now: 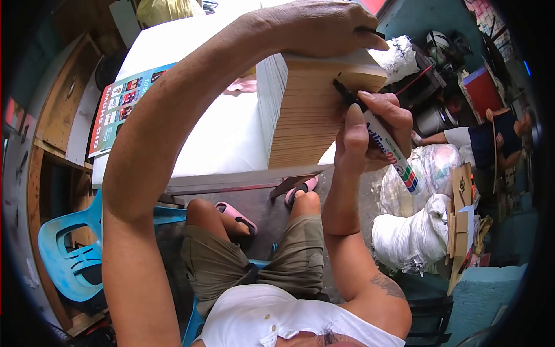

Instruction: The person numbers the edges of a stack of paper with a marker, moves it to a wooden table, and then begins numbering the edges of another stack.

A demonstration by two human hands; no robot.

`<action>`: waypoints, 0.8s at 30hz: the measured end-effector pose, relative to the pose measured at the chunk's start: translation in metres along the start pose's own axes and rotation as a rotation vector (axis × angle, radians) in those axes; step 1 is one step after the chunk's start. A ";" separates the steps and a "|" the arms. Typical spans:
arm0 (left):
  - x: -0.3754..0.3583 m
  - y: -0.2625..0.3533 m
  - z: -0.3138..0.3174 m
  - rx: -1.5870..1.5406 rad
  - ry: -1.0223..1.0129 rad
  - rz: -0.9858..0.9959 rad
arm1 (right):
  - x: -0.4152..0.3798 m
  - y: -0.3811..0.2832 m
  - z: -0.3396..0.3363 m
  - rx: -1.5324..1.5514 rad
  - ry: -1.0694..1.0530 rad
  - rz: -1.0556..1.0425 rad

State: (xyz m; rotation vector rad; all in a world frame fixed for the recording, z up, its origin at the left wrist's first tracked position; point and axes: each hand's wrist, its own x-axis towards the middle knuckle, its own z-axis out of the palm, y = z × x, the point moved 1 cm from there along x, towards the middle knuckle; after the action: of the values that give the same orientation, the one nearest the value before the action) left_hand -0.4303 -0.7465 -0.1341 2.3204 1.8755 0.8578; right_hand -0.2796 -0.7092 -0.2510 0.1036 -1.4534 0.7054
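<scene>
My right hand (pixel 376 130) grips a white-bodied marker (pixel 388 146) with coloured stripes at its end. Its black tip end is bare and lies against the brown side of a tall stack of thin sheets (pixel 306 110), by a short dark mark. Across the top of that stack reaches my left arm, and my left hand (pixel 341 32) lies at its far edge. Between those fingers is a small black piece (pixel 369 30), which looks like the marker's cap. The stack's left side is pale and shows many thin layers.
The stack stands on a white table (pixel 214 136) with a colourful printed sheet (pixel 124 107) at its left. A blue chair (pixel 72 248) is at lower left. White sacks (pixel 410 234) and wood pieces (pixel 459 214) lie on the right. Another person (pixel 491 139) is beyond them.
</scene>
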 end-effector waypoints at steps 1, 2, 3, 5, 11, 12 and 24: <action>-0.001 0.003 -0.002 0.009 -0.014 -0.008 | 0.001 0.001 -0.001 -0.007 -0.014 -0.034; 0.001 0.001 0.000 -0.008 -0.007 -0.014 | 0.002 0.003 -0.001 -0.013 -0.027 -0.068; 0.003 0.000 0.004 -0.023 -0.001 -0.021 | 0.003 0.004 -0.002 -0.019 -0.041 -0.101; 0.005 -0.005 0.007 -0.030 0.007 -0.027 | 0.003 0.004 -0.003 -0.027 -0.049 -0.109; 0.000 0.002 -0.001 -0.028 -0.028 -0.018 | -0.001 0.003 -0.002 -0.032 0.009 -0.027; 0.000 0.002 -0.001 -0.024 -0.027 -0.016 | -0.001 0.002 -0.003 -0.033 0.012 0.002; 0.038 -0.056 0.041 0.029 -0.001 -0.018 | -0.003 0.002 0.000 0.090 0.097 0.049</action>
State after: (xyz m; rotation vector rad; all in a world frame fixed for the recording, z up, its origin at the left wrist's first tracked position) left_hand -0.4580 -0.6840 -0.1740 2.3157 1.9183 0.8334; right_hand -0.2800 -0.7091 -0.2547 0.1025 -1.3354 0.8058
